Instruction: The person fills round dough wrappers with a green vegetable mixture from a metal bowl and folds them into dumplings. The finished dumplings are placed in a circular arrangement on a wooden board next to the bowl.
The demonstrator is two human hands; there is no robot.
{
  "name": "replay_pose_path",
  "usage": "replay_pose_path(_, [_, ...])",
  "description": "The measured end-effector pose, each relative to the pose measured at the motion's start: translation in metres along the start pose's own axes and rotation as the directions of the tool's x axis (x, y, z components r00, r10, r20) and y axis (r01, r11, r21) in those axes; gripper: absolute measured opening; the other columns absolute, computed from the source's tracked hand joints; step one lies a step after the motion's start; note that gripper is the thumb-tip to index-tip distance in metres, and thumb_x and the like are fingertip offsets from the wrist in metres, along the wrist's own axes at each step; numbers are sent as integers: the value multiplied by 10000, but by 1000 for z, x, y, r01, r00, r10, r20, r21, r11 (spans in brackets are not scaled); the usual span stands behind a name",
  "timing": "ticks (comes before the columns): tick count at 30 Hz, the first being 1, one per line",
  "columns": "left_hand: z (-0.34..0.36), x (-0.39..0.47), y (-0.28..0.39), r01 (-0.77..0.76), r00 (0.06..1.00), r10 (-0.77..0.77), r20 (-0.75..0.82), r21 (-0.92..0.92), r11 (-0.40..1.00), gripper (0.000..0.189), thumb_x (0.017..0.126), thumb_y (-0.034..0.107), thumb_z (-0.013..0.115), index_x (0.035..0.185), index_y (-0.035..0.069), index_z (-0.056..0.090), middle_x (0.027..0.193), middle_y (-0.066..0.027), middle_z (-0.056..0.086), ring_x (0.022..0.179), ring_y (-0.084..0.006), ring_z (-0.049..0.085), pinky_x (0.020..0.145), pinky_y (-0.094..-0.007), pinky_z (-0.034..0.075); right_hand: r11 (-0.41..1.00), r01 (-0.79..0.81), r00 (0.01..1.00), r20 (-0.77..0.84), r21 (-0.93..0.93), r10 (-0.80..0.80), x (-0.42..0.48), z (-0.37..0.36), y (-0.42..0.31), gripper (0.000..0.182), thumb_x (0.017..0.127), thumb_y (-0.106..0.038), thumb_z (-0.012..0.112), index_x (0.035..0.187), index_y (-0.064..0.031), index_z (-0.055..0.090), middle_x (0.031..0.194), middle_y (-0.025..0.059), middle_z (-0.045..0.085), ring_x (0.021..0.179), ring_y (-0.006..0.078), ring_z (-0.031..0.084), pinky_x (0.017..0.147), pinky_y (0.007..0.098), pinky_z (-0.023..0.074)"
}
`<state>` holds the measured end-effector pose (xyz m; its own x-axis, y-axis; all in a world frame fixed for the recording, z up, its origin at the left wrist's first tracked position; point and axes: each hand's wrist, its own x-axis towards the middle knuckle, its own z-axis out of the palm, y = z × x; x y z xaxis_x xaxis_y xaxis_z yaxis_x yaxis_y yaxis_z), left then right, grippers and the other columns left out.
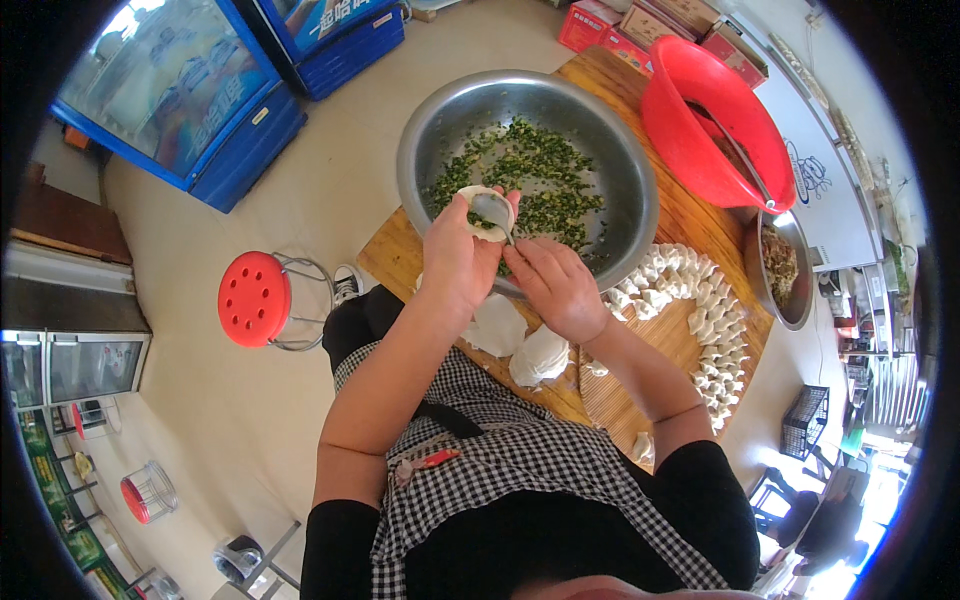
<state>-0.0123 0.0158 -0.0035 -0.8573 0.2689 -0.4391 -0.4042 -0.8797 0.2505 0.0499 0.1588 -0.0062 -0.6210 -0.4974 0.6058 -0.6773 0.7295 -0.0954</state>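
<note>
My left hand (459, 259) cups a round dough wrapper (484, 225) with green filling on it, above the near left part of a large steel basin (637, 195). In my right hand (551, 281) is a metal spoon (491, 208), its bowl over the wrapper. Chopped green filling (536, 161) lies spread in the basin. Below my hands, stacks of dough wrappers (540, 356) rest on the wooden table (386, 251). Rows of folded dumplings (716, 315) curve along a round ribbed board (645, 349) at the right.
Behind the dumplings stand a tilted red plastic basin (705, 142) with a long-handled utensil and a steel bowl (806, 289) of mixed filling. A red stool (255, 298) stands left of the table. Blue display coolers (247, 142) and red cartons (589, 26) are farther off.
</note>
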Motion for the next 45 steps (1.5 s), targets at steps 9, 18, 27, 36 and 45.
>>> replay_pose_path(9, [-10,4,4,-44,999,44,1,56,997,323,1014,293,327,1076,10,469,1067,-151,545,1095,-319,550,920,-402,475,360,-518,714,160,776,682,12,-1,6,107,888,-78,559,939,10,591,852,86,634,774,157,604,718,276,489])
replay_pose_path(18, [-19,-1,14,-136,983,123,135,93,986,262,1003,239,362,1036,16,496,1000,-129,571,1021,-279,584,900,-379,476,30,-393,602,232,919,764,12,2,17,176,934,-93,480,774,-27,508,728,45,549,664,111,517,621,255,424])
replay_pose_path(27, [-22,-11,18,-18,975,2,224,72,997,201,985,162,393,1113,32,477,1110,-133,545,1058,-294,567,928,-379,487,902,-258,965,135,347,225,37,0,15,278,738,-11,666,1003,-88,632,823,79,545,686,234,583,574,325,482])
replay_pose_path(36, [-19,-30,19,-319,881,-23,473,628,709,393,856,-46,580,1224,9,455,1136,-93,556,1024,-149,570,882,-287,501,880,-247,949,-81,405,304,42,2,9,195,705,12,706,880,-59,655,844,70,535,694,216,591,563,297,490])
replay_pose_path(45, [-12,-36,18,-355,802,-35,596,522,775,562,871,4,597,1377,7,353,1128,-83,548,983,-146,584,835,-275,523,784,-301,929,-19,542,370,45,-16,9,173,744,31,666,904,-15,618,887,109,544,725,227,567,600,301,485])
